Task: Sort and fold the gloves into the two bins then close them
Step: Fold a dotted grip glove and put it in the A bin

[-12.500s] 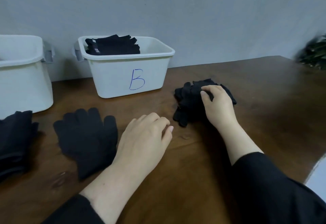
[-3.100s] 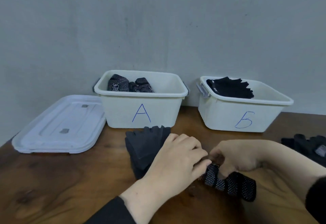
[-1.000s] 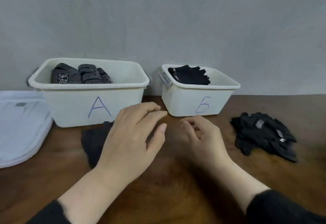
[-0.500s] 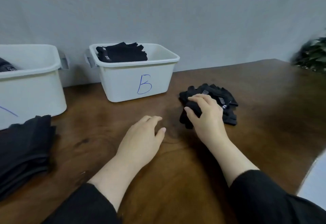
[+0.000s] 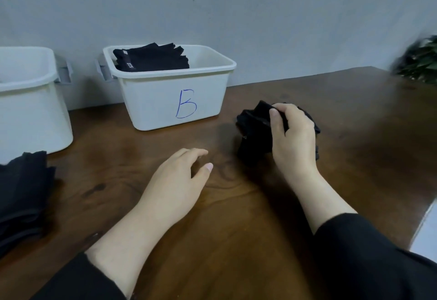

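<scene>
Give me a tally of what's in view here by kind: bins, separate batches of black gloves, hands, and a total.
White bins: 2, the bin marked B and another bin at the left edge.
Black glove batches: 3, a folded stack in B, a stack on the table at left, and a pile under the right hand's grip.
Hands: 2, left hand and right hand.
Total: 7.

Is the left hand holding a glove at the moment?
No, the left hand lies open over the bare table, while only the right hand grips the gloves.
</scene>
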`<state>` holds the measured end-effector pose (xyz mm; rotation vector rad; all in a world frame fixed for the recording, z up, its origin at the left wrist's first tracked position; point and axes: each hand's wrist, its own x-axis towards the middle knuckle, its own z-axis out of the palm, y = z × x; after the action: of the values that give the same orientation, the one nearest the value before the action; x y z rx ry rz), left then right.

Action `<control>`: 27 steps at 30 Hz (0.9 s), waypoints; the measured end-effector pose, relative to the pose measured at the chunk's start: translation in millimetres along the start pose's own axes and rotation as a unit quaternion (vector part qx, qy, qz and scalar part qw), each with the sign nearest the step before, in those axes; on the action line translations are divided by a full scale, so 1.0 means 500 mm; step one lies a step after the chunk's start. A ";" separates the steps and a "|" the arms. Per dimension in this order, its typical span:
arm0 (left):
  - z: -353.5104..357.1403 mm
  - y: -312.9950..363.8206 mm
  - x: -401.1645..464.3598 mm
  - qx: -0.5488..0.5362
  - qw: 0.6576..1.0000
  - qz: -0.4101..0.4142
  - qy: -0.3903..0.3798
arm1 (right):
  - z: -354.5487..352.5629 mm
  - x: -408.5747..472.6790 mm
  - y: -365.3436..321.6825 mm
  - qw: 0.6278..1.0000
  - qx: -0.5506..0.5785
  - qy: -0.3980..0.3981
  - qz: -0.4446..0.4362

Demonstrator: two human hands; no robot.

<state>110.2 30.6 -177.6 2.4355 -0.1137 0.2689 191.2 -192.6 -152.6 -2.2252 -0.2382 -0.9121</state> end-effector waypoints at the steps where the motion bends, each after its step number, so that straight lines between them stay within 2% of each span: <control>1: -0.001 0.001 -0.001 -0.005 1.000 0.001 0.003 | -0.005 -0.003 -0.012 0.999 0.038 0.004 0.009; 7: -0.006 0.007 -0.004 -0.088 0.995 0.022 0.051 | -0.020 -0.019 -0.049 0.984 0.176 0.009 0.016; 13: -0.017 0.012 0.001 -0.189 0.981 0.006 0.050 | -0.021 -0.033 -0.083 0.947 0.286 -0.136 0.057; 17: -0.022 0.007 0.004 -0.207 0.978 0.012 0.020 | -0.003 -0.041 -0.089 0.926 0.320 -0.187 0.075; 24: -0.042 0.004 -0.007 -0.350 0.933 -0.030 0.081 | 0.009 -0.050 -0.109 0.883 0.379 -0.243 0.134; 27: -0.064 0.000 -0.027 -0.383 0.917 -0.042 0.104 | 0.009 -0.046 -0.138 0.857 0.423 -0.230 0.184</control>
<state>91.7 51.4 -156.6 1.6169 -0.0119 0.3616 148.4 -136.9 -132.9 -1.5219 -0.3352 0.0003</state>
